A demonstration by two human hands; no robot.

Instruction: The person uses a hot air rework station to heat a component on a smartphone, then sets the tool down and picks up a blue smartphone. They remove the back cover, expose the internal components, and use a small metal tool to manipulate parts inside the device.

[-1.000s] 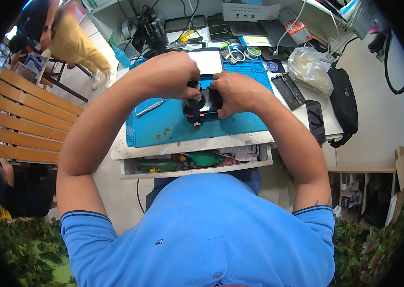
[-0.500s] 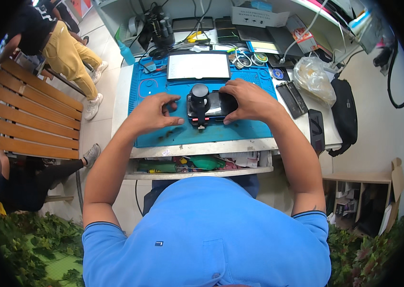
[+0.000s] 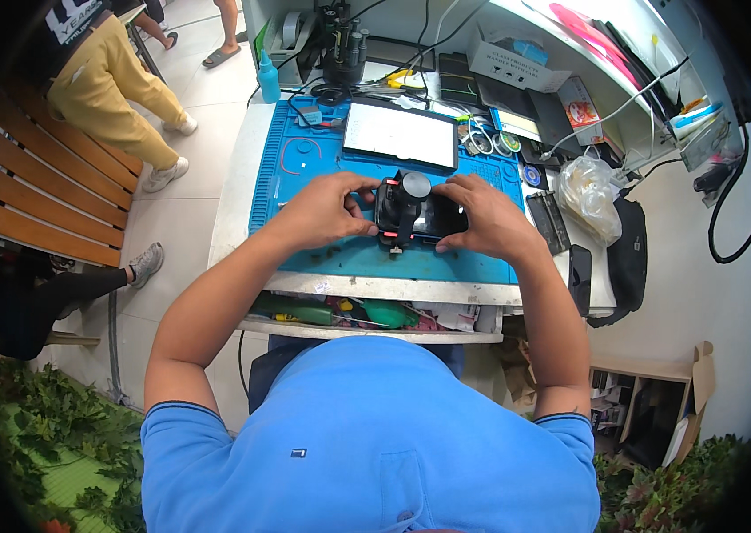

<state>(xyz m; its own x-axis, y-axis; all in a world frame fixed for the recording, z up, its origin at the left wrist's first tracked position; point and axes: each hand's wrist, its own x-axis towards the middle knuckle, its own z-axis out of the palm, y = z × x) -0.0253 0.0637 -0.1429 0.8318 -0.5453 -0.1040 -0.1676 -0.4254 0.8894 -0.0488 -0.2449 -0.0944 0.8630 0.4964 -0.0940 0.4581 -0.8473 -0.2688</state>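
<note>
A person in a blue shirt (image 3: 340, 417) worked with both hands over a blue mat (image 3: 482, 267) on a white desk (image 3: 235, 200), where a dark phone (image 3: 449, 218) lay flat near the mat's middle. A black clamp (image 3: 414, 186) with a round grey top and red pads stood over the phone's left end, seemingly to press on its face. The left hand (image 3: 333, 210) was held narrow, thumb and fingers curled close at that end; whether it gripped or merely touched could not be told. The right hand (image 3: 492, 221) spanned the phone's other end, thumb at the near edge and fingers at the far one, a hold that probably kept it from sliding or turning. Across the far part of the mat lay a white-faced panel (image 3: 399, 134), apparently set there to leave the nearer part for the hands. A blue bottle (image 3: 268, 80) stood beyond the mat's far left corner, upright, perhaps for an easy reach. To the mat's right sat a clear plastic bag (image 3: 588, 199) and a black pouch (image 3: 626, 266), likely laid aside from the work. Below the mat's near edge, a drawer (image 3: 366, 335) stood pulled out, its jumbled contents within reach.
</note>
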